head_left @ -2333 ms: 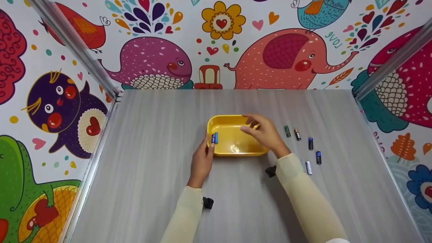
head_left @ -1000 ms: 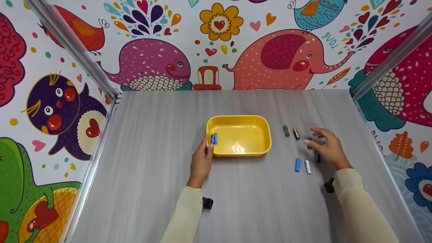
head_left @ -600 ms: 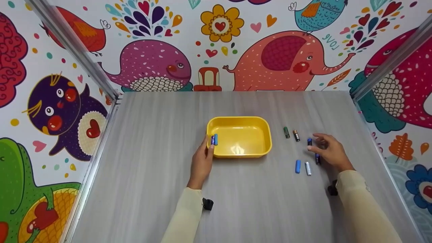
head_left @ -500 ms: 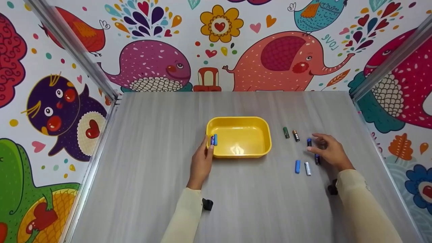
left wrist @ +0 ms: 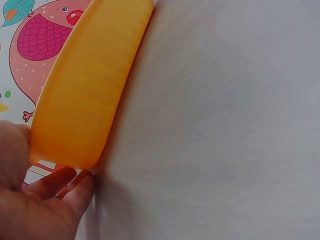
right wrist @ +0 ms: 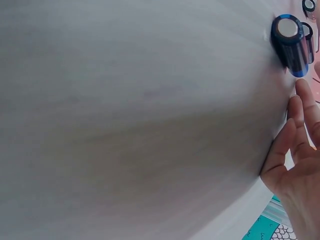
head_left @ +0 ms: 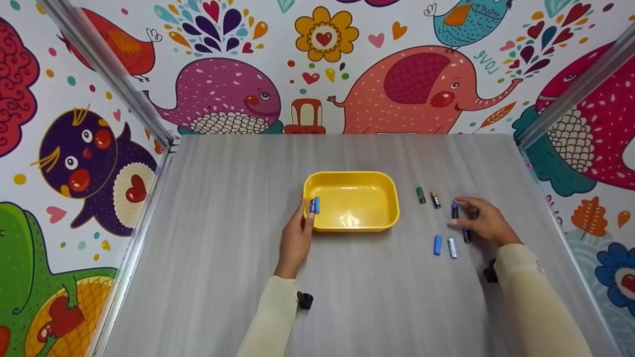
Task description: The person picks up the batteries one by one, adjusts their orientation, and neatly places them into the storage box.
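My left hand (head_left: 294, 243) holds the left end of the yellow tray (head_left: 349, 226), its thumb at the rim and its fingers along the outer wall. Inside the tray by that thumb lie a purple battery (head_left: 312, 206) and a light blue battery (head_left: 317, 205), side by side. My right hand (head_left: 485, 221) has its forefinger and thumb at opposite ends of a dark blue battery (head_left: 455, 211) lying on the table. Whether they press on it is too small to tell. Another dark battery (head_left: 466, 235) lies just below this hand; in the right wrist view the other fingers (right wrist: 280, 150) are extended.
Left of my right hand lie a green battery (head_left: 420, 195) and a black battery with a copper end (head_left: 435, 199). Nearer me are a blue battery (head_left: 437, 245) and a silver one (head_left: 452, 247). Patterned walls (head_left: 317, 64) and metal rails bound the grey table (head_left: 223, 208).
My right hand has moved from over the tray to the dark batteries on the right, then slightly left around one. The left hand and tray have stayed in place.
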